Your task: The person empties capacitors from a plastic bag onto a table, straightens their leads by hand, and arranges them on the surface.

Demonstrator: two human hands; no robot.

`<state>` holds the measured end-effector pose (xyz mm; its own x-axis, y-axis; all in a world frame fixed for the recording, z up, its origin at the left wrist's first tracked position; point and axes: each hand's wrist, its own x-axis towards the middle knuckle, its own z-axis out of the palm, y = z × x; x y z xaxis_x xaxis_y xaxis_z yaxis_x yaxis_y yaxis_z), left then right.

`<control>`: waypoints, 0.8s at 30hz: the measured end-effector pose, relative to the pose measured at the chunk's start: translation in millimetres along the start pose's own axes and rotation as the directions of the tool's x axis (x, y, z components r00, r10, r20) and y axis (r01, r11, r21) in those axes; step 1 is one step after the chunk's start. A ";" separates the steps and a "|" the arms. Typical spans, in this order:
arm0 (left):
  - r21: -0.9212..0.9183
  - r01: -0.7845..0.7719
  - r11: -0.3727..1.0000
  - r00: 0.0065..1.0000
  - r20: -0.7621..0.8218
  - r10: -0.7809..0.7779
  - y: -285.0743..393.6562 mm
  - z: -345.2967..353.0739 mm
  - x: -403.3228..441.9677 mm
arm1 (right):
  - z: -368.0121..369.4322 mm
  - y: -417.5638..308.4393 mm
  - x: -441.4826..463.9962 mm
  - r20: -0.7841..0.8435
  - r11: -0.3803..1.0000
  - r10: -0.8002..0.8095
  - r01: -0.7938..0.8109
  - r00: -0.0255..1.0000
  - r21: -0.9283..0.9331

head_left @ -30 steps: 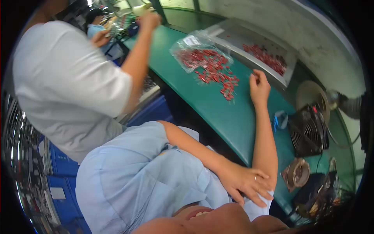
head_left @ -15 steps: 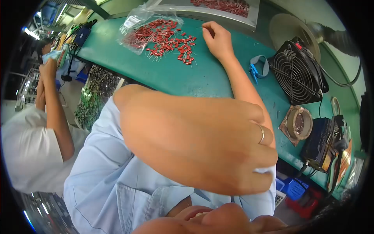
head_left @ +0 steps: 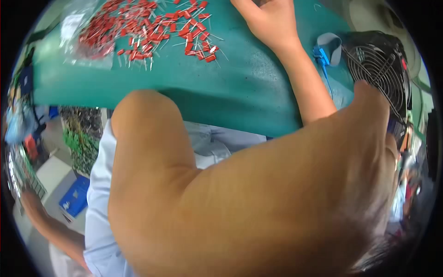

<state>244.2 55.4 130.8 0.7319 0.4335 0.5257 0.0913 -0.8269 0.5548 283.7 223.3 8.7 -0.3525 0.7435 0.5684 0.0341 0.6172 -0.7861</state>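
Observation:
My right hand [head_left: 272,23] rests on the green table [head_left: 258,94] at the top edge, right of many loose red components with thin metal leads [head_left: 198,34]. Its fingertips are cut off by the frame, so anything between them is hidden. Some components lie in a clear plastic bag [head_left: 83,44] at the upper left. My left arm crosses the view very close to the camera. My left hand [head_left: 369,157] is raised at the right, in front of my right elbow and part of the fan; its fingers are blurred and mostly hidden.
A black fan [head_left: 376,62] stands at the upper right, beside a grey strap with a blue clip [head_left: 330,51]. At the lower left a co-worker's arm [head_left: 50,226] reaches near a blue bin [head_left: 75,196]. Green-and-dark leaded parts [head_left: 83,138] lie beyond the table's edge.
My left hand has lifted from my right elbow and come up toward the camera, moving right. The view has shifted closer to the table, so my right fingertips have left the frame.

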 end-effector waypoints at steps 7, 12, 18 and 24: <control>-0.173 -0.152 0.973 0.978 0.118 0.174 -4.6 6.7 -3.3 | -8.8 -8.0 3.2 0.030 0.966 0.258 -0.258 0.966 0.016; 0.011 0.094 0.996 0.987 0.131 -0.094 -9.2 -72.5 -72.6 | -7.4 -10.0 7.0 0.076 0.916 0.373 -0.380 0.925 0.126; 0.925 0.223 -0.309 0.325 -0.369 -0.871 167.3 -310.4 -330.4 | -13.7 0.2 0.7 0.136 0.737 0.564 -0.571 0.815 0.361; 0.818 -0.085 -0.569 0.032 -0.568 -0.822 296.0 -319.5 -350.5 | -20.2 -1.5 15.0 0.185 0.590 0.659 -0.654 0.729 0.473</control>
<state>-201.1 -226.9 316.8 -0.4350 0.8975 -0.0728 0.4384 0.1405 -0.8877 297.2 238.8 23.3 -0.4076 0.9009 -0.1490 -0.1915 -0.2439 -0.9507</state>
